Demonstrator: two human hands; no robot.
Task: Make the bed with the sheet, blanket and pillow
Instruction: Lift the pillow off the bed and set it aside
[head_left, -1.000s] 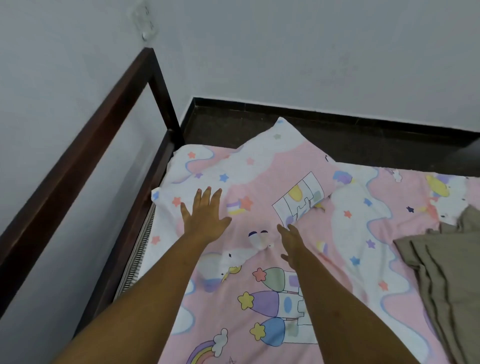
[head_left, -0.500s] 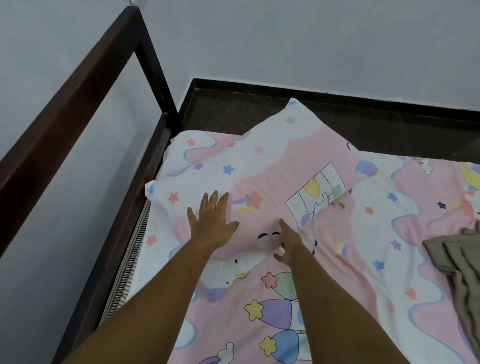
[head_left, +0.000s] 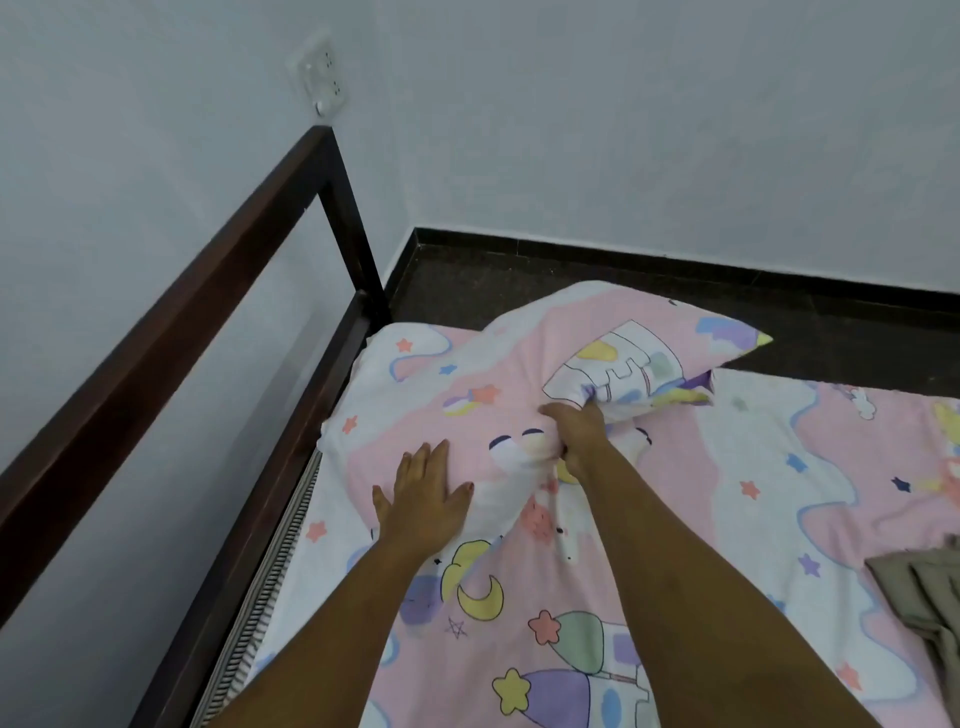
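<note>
A pillow (head_left: 524, 358) in a pink and white cartoon-print case lies at the head end of the bed, its right end lifted off the mattress. My right hand (head_left: 579, 434) is closed on the pillow's near edge, bunching the fabric. My left hand (head_left: 423, 501) rests flat, fingers spread, on the pillow's near left part. A matching pink printed sheet (head_left: 753, 499) covers the mattress. A folded olive-brown blanket (head_left: 922, 597) lies on the sheet at the right edge of the view.
A dark wooden bed frame rail (head_left: 171, 332) runs along the left, close to a pale wall with a switch plate (head_left: 318, 78). The striped mattress edge (head_left: 270, 571) shows beside the frame. Dark floor (head_left: 519, 286) lies beyond the bed.
My right hand has closed on the pillow's near edge and raised its right end. My left hand stays flat on the pillow. The view has tilted up.
</note>
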